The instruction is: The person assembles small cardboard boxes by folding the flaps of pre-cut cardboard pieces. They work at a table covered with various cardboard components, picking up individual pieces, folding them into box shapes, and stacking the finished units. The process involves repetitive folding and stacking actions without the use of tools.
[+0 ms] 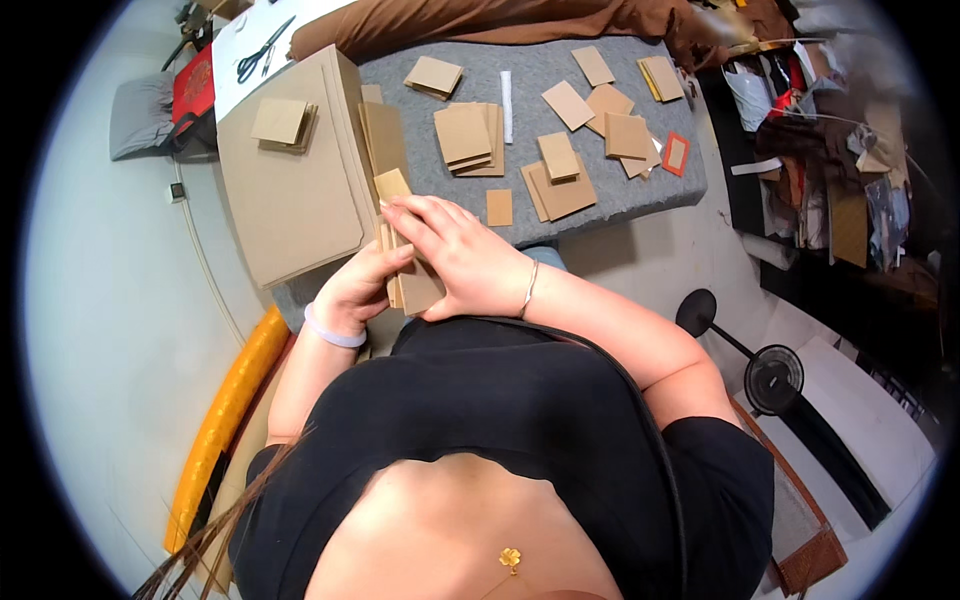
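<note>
A small stack of brown cardboard pieces (420, 287) is held between my two hands at the near edge of the table. My left hand (362, 285) grips its left side, thumb across the edges. My right hand (462, 255) lies over its top and right side, fingers bent round the far end. One lighter cardboard piece (393, 184) sticks out beyond my right fingertips. Just past it, taller cardboard strips (383, 140) lean against a thick stack of large cardboard sheets (290, 180) on the left.
Several cardboard piles (465, 135) lie on the grey felt table cover (410, 65), with a white strip (507, 107) and a red-orange frame (676, 155). Scissors (265, 52) rest at far left. Brown fabric (480, 28) runs along the back. A black fan (773, 380) stands at right.
</note>
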A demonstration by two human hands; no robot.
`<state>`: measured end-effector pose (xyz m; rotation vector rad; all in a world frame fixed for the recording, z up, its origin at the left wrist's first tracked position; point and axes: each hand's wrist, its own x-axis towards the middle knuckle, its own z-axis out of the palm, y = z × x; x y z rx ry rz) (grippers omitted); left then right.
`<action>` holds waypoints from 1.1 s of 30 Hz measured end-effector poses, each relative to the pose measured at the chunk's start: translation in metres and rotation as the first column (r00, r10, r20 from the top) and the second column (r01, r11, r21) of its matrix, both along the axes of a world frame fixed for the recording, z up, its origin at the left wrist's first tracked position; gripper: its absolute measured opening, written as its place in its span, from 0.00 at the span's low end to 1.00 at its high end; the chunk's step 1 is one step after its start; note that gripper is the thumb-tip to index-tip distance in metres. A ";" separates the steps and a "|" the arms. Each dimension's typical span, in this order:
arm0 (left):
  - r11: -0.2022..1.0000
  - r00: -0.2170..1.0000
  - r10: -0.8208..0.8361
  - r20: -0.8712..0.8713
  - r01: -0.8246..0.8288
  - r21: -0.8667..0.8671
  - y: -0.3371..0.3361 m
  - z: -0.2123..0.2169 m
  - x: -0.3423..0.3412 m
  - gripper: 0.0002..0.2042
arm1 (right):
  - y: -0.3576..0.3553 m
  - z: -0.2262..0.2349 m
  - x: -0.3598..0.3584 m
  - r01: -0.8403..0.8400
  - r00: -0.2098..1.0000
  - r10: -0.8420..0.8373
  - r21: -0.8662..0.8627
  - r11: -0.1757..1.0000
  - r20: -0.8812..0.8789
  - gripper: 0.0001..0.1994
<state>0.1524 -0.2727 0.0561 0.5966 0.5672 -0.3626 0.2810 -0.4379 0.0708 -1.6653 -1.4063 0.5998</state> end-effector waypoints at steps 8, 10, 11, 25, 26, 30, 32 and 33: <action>0.981 0.987 -0.018 -0.159 0.048 0.185 -0.028 0.000 0.060 0.21 | -0.025 -0.024 0.016 0.195 0.980 -0.199 -0.132 0.972 -0.024 0.60; 0.956 0.988 0.025 -0.154 0.022 0.292 -0.038 -0.004 0.090 0.21 | -0.032 -0.030 0.021 0.274 0.955 -0.288 -0.161 0.948 -0.072 0.55; 0.941 0.992 0.039 -0.122 0.005 0.339 -0.044 -0.008 0.102 0.21 | -0.035 -0.030 0.026 0.294 0.938 -0.322 -0.194 0.936 -0.128 0.52; 0.983 0.977 0.050 -0.207 -0.012 0.182 -0.076 -0.071 0.223 0.19 | -0.083 -0.112 0.167 0.486 0.021 -0.533 -0.457 0.745 -0.846 0.28; 0.991 0.973 0.052 -0.224 -0.023 0.132 -0.075 -0.086 0.229 0.18 | -0.084 -0.117 0.175 0.484 0.010 -0.509 -0.441 0.756 -0.861 0.29; 0.980 0.946 0.065 -0.317 0.000 0.201 -0.065 -0.176 0.263 0.14 | -0.103 -0.177 0.212 0.389 0.217 -0.745 -0.645 0.658 -0.631 0.30; 0.964 0.923 0.127 -0.364 -0.029 0.263 -0.051 -0.228 0.288 0.13 | -0.124 -0.205 0.222 0.377 0.225 -0.754 -0.659 0.652 -0.617 0.30; 0.921 0.921 0.193 -0.339 -0.051 0.385 -0.059 -0.211 0.317 0.12 | -0.137 -0.220 0.223 0.380 0.211 -0.747 -0.651 0.657 -0.630 0.30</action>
